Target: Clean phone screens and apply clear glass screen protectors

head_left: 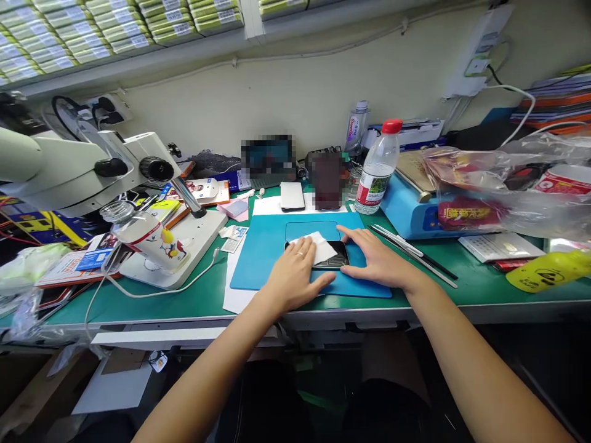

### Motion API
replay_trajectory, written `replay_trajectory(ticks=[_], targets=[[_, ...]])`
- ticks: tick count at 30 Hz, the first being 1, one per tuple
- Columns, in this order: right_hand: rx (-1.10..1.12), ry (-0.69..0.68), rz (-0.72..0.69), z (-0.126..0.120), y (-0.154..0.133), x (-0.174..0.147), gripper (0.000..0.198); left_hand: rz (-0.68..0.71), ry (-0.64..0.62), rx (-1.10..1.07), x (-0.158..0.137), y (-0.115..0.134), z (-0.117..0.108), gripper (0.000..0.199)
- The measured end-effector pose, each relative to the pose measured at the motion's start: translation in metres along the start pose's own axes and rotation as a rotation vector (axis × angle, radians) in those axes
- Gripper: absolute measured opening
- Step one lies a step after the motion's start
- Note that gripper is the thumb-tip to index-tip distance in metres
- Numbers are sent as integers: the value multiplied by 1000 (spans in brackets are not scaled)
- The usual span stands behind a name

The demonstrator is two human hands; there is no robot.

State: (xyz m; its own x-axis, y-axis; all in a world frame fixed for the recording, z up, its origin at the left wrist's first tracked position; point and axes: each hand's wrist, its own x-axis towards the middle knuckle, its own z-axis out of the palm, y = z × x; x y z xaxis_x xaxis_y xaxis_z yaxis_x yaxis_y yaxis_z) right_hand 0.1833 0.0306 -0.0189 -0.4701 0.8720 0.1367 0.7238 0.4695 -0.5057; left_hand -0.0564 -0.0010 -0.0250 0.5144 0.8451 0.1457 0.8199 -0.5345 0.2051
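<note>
Your left hand (295,274) lies flat on the wipe (325,248), your right hand (379,261) is spread at the phone's (340,252) right end, so hard sideways rubbing may slide the phone.

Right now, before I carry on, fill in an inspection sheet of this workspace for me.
Surface: blue mat on a green table.
Work items: dark phone on the mat, white wipe over part of it, dark-edged clear panel behind.
Clutter: microscope and jar at left; red-capped bottle, tweezers and yellow bottle at right.
Hands: left hand flat on the wipe; right hand at the phone's right end, thumb and forefinger spread.
Cables: white cable loops across the table at left, clear of the mat.
Surroundings: pale wall behind; stacked packets above.
</note>
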Motion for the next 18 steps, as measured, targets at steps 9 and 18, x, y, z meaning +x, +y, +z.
replay_trajectory(ticks=[9, 18], targets=[[-10, -17, -23, -1, 0, 1, 79, 165, 21, -65, 3, 27, 5, 81], [9, -13, -11, -4, -2, -2, 74, 103, -9, -19, -41, -10, -6, 69]])
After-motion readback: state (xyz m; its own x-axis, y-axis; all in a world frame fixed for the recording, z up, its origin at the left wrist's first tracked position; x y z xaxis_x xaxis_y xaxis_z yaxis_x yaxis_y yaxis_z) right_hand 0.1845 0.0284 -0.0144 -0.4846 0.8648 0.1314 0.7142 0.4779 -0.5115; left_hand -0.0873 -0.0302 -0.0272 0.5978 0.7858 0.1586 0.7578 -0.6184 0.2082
